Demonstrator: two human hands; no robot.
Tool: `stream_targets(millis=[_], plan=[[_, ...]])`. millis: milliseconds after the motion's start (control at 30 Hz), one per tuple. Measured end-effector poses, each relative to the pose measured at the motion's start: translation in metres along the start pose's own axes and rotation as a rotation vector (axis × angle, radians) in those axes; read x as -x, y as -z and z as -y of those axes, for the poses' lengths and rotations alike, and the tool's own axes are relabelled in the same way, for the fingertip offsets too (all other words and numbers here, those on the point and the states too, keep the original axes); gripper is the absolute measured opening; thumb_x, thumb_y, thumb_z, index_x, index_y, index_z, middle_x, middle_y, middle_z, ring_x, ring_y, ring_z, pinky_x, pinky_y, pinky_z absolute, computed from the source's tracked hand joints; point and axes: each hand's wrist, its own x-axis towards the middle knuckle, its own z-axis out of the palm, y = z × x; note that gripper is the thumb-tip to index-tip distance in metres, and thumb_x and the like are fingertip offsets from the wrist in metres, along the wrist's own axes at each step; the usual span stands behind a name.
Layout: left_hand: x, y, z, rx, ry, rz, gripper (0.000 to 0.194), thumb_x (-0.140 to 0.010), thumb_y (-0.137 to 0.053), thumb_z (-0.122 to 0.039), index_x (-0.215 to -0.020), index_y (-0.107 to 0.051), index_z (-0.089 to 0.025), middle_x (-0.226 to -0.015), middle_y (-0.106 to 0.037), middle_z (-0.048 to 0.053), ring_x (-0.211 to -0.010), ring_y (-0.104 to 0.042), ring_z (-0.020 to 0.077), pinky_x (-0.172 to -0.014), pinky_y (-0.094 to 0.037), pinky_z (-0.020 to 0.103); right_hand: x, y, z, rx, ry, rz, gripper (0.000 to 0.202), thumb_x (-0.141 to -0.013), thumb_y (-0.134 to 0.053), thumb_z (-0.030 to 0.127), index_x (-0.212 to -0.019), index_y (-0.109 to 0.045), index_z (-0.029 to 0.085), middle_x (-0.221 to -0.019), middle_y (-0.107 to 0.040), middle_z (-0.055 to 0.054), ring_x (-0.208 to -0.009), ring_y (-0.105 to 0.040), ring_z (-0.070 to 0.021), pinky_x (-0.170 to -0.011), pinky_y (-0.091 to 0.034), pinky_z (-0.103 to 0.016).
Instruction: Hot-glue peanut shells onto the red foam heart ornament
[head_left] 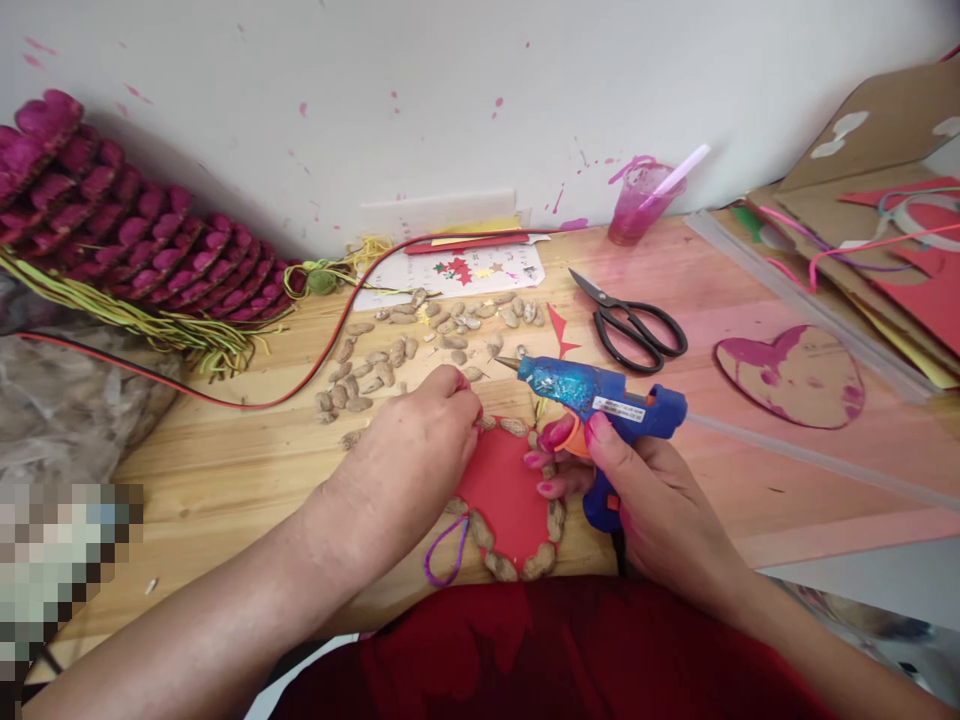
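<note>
My right hand [637, 480] is wrapped round the handle of a blue hot glue gun [592, 395], whose nozzle points left above the table. Fingers closed, my left hand [420, 440] rests at the upper left edge of a red heart-shaped piece [510, 490]. Whatever its fingertips grip is hidden behind the hand; a peanut lies right beside them. Unshelled peanuts [555, 520] line the border of the red piece. A purple cord loop [446, 555] sticks out at its left side. Loose peanuts [375, 370] are scattered beyond my left hand.
Black-handled scissors [634, 325] lie behind the glue gun. To the right is a paint-stained cardboard heart [791, 378]. A pink-stained cup [645, 205] stands by the wall. Stacked magenta pieces [135, 210] lean at left, and a red-black cable [315, 370] crosses the table.
</note>
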Motion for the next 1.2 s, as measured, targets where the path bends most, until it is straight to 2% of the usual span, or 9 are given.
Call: stream_targets(millis=[333,500,633,767,867,1067,1200], plan=[[-0.004,-0.001,0.0,0.06,0.059,0.044,0.022,-0.095,-0.048,-0.015,-0.09,-0.07,-0.015,-0.097,-0.061,0.007,-0.085,-0.065,0.02,-0.078,-0.053,0.034,-0.001,0.0,-0.001,-0.012,0.002,-0.012,0.031,-0.087,-0.067,0.054,-0.089,-0.075,0.024,-0.087,-0.078,-0.003,-0.07,-0.074,-0.0164,-0.065,-0.061,-0.026],[-0.006,0.001,-0.002,0.072,0.089,0.06,0.024,-0.095,-0.047,-0.015,-0.089,-0.07,-0.014,-0.097,-0.062,0.008,-0.087,-0.065,0.0214,-0.081,-0.053,0.037,-0.001,0.0,-0.002,-0.015,0.02,-0.011,0.029,-0.088,-0.068,0.053,-0.088,-0.074,0.024,-0.087,-0.077,-0.003,-0.08,-0.075,-0.0197,-0.065,-0.062,-0.026],[-0.006,0.001,-0.002,0.108,0.104,0.065,0.024,-0.095,-0.046,-0.016,-0.088,-0.07,-0.014,-0.098,-0.062,0.009,-0.087,-0.065,0.0224,-0.083,-0.053,0.039,-0.002,-0.002,0.0,-0.011,0.019,-0.023,0.031,-0.086,-0.069,0.053,-0.087,-0.074,0.023,-0.083,-0.076,-0.004,-0.078,-0.075,-0.0205,-0.063,-0.062,-0.027],[-0.002,0.0,0.008,0.196,0.066,0.02,0.018,-0.09,-0.052,-0.012,-0.097,-0.068,-0.016,-0.104,-0.062,0.007,-0.09,-0.064,0.0218,-0.086,-0.052,0.038,-0.002,-0.001,0.0,-0.016,0.014,-0.033,0.032,-0.086,-0.069,0.054,-0.086,-0.073,0.022,-0.084,-0.075,-0.005,-0.079,-0.074,-0.022,-0.064,-0.062,-0.03],[0.002,0.0,0.018,0.305,0.011,-0.01,0.025,-0.085,-0.055,-0.009,-0.106,-0.066,-0.019,-0.109,-0.062,0.005,-0.092,-0.064,0.0191,-0.087,-0.052,0.035,-0.002,0.0,-0.001,-0.023,0.004,-0.022,0.03,-0.087,-0.068,0.053,-0.087,-0.073,0.023,-0.085,-0.076,-0.004,-0.079,-0.074,-0.0215,-0.066,-0.061,-0.03],[0.004,-0.002,0.024,0.351,-0.039,-0.03,0.023,-0.084,-0.058,-0.013,-0.104,-0.066,-0.019,-0.109,-0.059,0.005,-0.088,-0.062,0.0169,-0.083,-0.052,0.033,-0.002,0.003,-0.002,-0.032,-0.026,0.005,0.03,-0.09,-0.065,0.052,-0.092,-0.073,0.024,-0.086,-0.078,-0.003,-0.071,-0.073,-0.017,-0.068,-0.059,-0.028],[0.002,-0.006,0.02,0.347,-0.005,-0.071,0.019,-0.086,-0.058,-0.014,-0.101,-0.068,-0.02,-0.106,-0.06,0.004,-0.085,-0.062,0.0163,-0.08,-0.051,0.032,-0.002,0.003,-0.001,-0.038,-0.037,0.017,0.029,-0.09,-0.065,0.052,-0.094,-0.073,0.024,-0.096,-0.079,-0.004,-0.074,-0.074,-0.0183,-0.07,-0.059,-0.03]])
